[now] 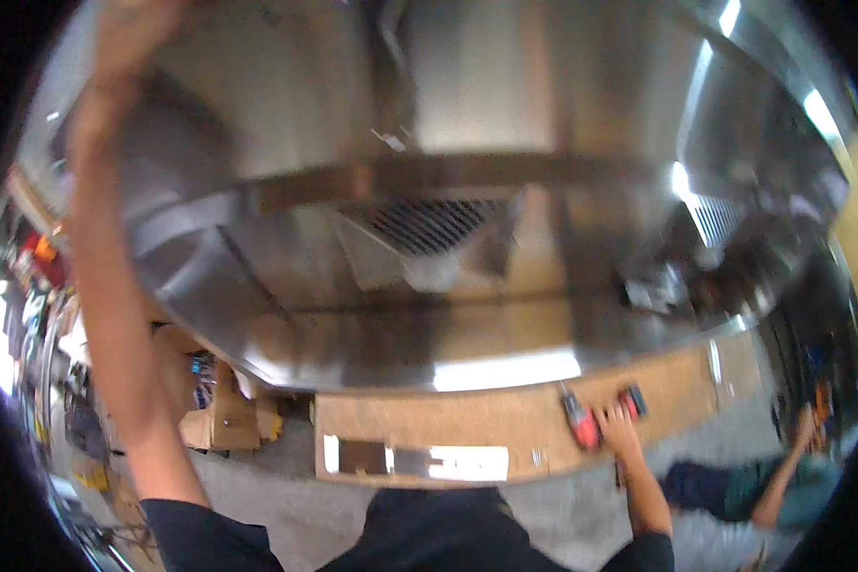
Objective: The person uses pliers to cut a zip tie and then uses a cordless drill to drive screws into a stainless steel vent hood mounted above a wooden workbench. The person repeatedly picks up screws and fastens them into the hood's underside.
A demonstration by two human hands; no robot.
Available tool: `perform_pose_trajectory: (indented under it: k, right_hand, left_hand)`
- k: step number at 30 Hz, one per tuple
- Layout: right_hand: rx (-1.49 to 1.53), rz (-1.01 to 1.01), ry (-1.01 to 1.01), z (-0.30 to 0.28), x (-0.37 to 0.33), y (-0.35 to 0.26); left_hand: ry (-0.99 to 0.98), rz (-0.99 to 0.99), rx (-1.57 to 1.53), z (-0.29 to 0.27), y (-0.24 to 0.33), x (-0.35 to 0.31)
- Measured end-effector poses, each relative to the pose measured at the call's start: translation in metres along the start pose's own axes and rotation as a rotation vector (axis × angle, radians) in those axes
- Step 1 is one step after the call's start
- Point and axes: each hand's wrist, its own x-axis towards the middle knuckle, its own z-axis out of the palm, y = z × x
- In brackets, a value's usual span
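A large, shiny stainless-steel unit (505, 114) with a slatted vent in its recess fills the upper and middle view. My left arm reaches up along its left side, and my left hand (135, 43) lies over its top left part, blurred and partly cut off, so its fingers cannot be made out. Low on the right, my right hand (620, 426) is closed around the grip of a red and black cordless drill (580, 421). The drill is over the wooden board, its bit pointing toward the steel unit.
The steel unit rests on a wooden board (543, 405). A flat metal strip (467, 463) lies along the board's near edge. An open cardboard box (229, 419) stands at left by cluttered shelves. Another person (782, 486) in a green top is at lower right.
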Motion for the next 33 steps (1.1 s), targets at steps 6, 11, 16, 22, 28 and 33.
perform_pose_trajectory:
  k: [6,11,16,22,28,33]
  right_hand:
    - [0.327,-0.039,-0.311,0.004,0.01,0.019]
    - [0.449,0.1,-0.321,0.008,-0.018,0.017]
    - [0.692,0.357,-0.258,-0.038,-0.037,-0.027]
    - [1.566,0.297,0.519,0.263,-0.042,-0.102]
    - [1.676,0.193,0.83,0.303,0.132,-0.252]
    - [1.59,-0.197,0.632,-0.281,0.335,-0.208]
  left_hand:
    - [0.098,-0.099,0.004,-0.004,0.049,0.019]
    - [-0.175,-0.012,0.111,-0.026,0.035,-0.003]
    - [-0.217,0.094,0.455,-0.015,0.041,0.003]
    - [-0.257,0.144,0.422,-0.001,0.071,0.026]
    - [-0.177,0.122,0.644,0.027,0.045,0.04]
    - [-0.088,0.091,0.781,0.015,0.033,0.003]
